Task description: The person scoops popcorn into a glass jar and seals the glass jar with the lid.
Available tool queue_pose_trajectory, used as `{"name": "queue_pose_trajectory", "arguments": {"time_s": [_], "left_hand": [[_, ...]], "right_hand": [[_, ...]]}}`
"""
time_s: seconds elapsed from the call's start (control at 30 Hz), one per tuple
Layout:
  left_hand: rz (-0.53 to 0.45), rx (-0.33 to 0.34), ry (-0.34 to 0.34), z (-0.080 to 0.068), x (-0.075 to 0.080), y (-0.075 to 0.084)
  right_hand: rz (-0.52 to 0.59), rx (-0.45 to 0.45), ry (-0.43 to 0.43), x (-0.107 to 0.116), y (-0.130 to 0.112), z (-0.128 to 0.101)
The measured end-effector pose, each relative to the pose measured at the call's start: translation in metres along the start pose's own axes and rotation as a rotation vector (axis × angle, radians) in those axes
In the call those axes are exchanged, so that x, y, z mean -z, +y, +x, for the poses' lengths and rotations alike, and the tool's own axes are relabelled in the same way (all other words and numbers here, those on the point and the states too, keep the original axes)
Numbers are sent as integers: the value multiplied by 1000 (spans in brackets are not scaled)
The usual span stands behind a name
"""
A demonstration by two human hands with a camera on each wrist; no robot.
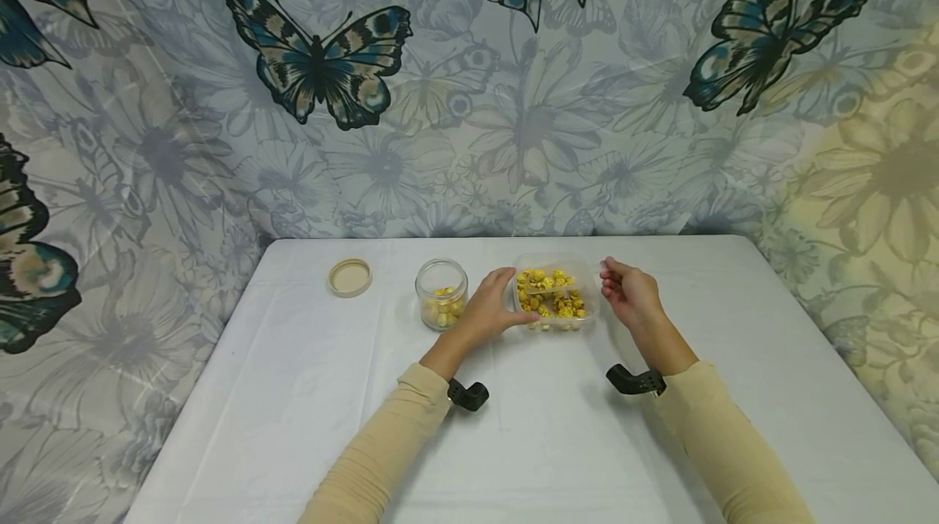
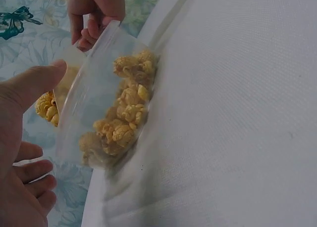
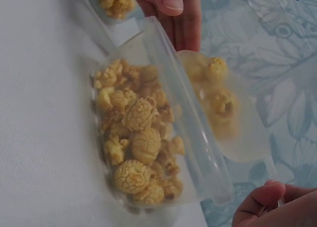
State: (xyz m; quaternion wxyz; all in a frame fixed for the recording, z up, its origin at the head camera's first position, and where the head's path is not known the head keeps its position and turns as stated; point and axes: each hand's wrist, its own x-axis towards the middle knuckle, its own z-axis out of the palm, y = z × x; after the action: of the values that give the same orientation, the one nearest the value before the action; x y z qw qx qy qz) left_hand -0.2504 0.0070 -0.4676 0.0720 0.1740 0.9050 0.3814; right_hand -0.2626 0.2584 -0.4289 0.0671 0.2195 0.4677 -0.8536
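A clear plastic container (image 1: 592, 308) of yellow popcorn stands near the back of the table. My left hand (image 1: 490, 308) is at its left end, thumb by the front corner and fingers spread toward the back, fairly straight. My right hand (image 1: 632, 292), off the container's right end, pinches the thin handle of a translucent plastic scoop (image 3: 247, 133). The scoop's wide blade carries a few pieces of popcorn (image 3: 223, 103) and overlaps the container in the head view. Just left of my left hand, a lidless glass jar (image 1: 441, 275) holds some popcorn (image 1: 443, 312).
A round gold-rimmed lid (image 1: 350, 278) lies on the white tablecloth (image 1: 308, 410), left of the jar. Behind the table's back edge hangs a butterfly-patterned cloth (image 1: 440, 182). Each wrist wears a black strap (image 1: 635, 380).
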Motion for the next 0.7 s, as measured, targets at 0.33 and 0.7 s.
{"name": "queue_pose_trajectory", "arguments": {"time_s": [0.33, 0.7], "left_hand": [[-1, -10, 17, -2, 10, 7], [-26, -18, 33, -9, 24, 21]], "right_hand": [[20, 19, -25, -4, -3, -4], [65, 0, -46, -10, -8, -5]]}}
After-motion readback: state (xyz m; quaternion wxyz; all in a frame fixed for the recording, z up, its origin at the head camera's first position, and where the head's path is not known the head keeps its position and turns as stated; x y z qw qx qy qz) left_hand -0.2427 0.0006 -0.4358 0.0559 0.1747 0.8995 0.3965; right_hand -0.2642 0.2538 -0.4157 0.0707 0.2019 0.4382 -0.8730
